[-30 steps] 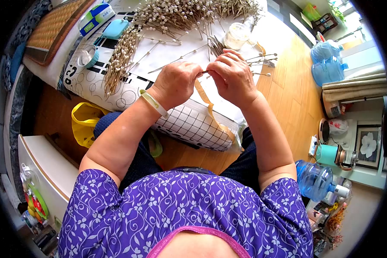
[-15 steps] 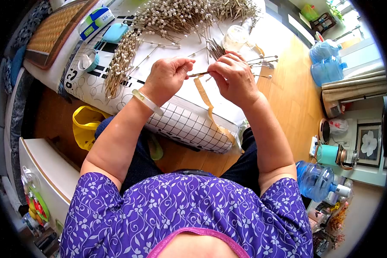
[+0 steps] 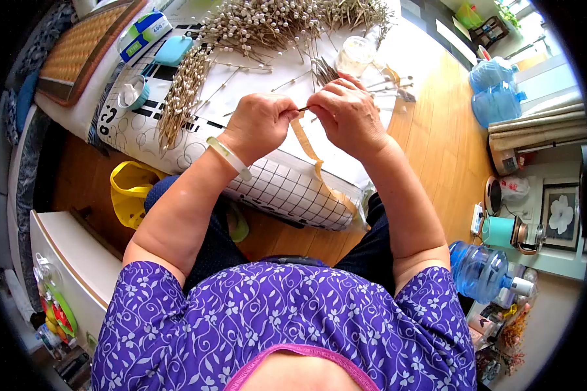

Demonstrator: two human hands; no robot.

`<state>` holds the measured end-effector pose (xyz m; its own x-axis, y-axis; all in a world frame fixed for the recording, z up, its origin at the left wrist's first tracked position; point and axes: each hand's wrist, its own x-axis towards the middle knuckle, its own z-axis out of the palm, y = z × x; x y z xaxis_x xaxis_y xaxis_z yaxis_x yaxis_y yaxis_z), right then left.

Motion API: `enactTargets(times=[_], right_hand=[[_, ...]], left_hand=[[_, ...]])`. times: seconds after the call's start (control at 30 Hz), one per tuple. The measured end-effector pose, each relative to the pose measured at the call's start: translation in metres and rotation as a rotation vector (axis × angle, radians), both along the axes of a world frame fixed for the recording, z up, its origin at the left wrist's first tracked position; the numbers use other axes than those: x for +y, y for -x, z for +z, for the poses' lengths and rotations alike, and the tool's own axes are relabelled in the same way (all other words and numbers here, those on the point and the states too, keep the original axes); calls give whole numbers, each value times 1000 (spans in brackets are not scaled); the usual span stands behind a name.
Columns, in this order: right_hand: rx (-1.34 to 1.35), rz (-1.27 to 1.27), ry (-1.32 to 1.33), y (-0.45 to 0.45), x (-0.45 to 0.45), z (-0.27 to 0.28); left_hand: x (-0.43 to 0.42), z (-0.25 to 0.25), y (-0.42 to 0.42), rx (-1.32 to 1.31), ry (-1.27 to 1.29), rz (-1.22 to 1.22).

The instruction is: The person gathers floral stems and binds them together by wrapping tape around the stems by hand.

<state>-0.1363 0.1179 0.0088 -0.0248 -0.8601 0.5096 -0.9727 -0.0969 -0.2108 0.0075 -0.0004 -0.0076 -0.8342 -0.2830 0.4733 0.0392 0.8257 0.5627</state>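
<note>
My left hand [image 3: 262,124] is closed in a pinch on the near end of a thin bundle of dark stems [image 3: 304,109]. My right hand [image 3: 350,116] pinches the same stems close by, and their white-tipped ends [image 3: 398,83] stick out to the right beyond it. A tan paper tape strip [image 3: 311,151] hangs from beside my left fingers down over the table edge. Behind my right hand lie short dark stems [image 3: 325,70] next to a clear jar [image 3: 357,55]. A large heap of white-budded stems [image 3: 261,26] covers the back of the table, with another bunch [image 3: 181,98] at its left.
A blue cup [image 3: 134,94], a light blue case [image 3: 173,50] and a green-blue packet [image 3: 145,36] are on the table's left. A yellow bag [image 3: 132,193] is on the floor at the left. Large water bottles [image 3: 479,270] stand at the right.
My left hand opened away from the stems half a second ago and has now closed on them again beside my right hand. The white-tipped ends have shifted slightly.
</note>
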Motion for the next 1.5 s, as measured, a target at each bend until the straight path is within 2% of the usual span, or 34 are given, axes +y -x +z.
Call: enactTargets(times=[0.03,0.07,0.13,0.17,0.2,0.23,0.3,0.33,0.37,0.43,0.7,0.73,0.93,1.03,1.1,1.13,1.17,1.23,1.27,1.3,1.4,1.5], right_hand=[[35,-3,50,0,-1,1],[119,-26,194,-8,-1,8],[80,-7,276,-21,9,19],[42,2,359,-26,15,21],[-57,12,250,-25,23,19],[-188,-37,174,-21,24,7],[-912,-167,44,-27,13,-16],[-1149,-65,189,-32,4,-26],[-1152,-64,184,-30,2,-24],[-1447,33,-86,-28,-1,-18],[-1424,32,-68,-23,-8,-12],[-1351,23,-74,-22,-7,-12],[-1503,45,-122,-16,-3,-12],[-1543,61,-108,-13,-3,-15],[-1576,50,-63,-15,-3,-15],[-1614,31,-21,-17,-2,-16],[-1615,29,-23,-19,-2,-19],[-1713,-37,84,-24,-4,-22],[-1744,-78,99,-26,-4,-21],[-1743,-78,99,-27,-4,-21],[-1736,-52,174,-29,-4,-24],[-1683,-61,188,-27,-4,-29]], left_hand=[[0,-1,2,4,3,-3],[0,-2,2,-31,-177,17],[-1,-3,0,-66,-468,57],[-1,-1,-1,-67,-468,57],[-1,2,-1,-63,-630,54],[0,4,0,-57,-792,45],[0,4,3,-64,-818,28],[0,4,3,-70,-849,8],[1,3,1,-77,-884,-7],[4,5,-1,-73,-909,-1],[4,8,2,-17,-946,49],[4,6,2,-14,-942,49],[8,8,4,-6,-998,42],[9,5,8,17,-972,47],[9,2,9,65,-797,52],[9,2,10,77,-614,94],[8,2,10,75,-617,96],[6,4,11,112,-32,90],[6,3,13,180,77,93],[6,2,14,182,77,93],[10,3,14,136,283,77],[14,4,13,117,250,63]])
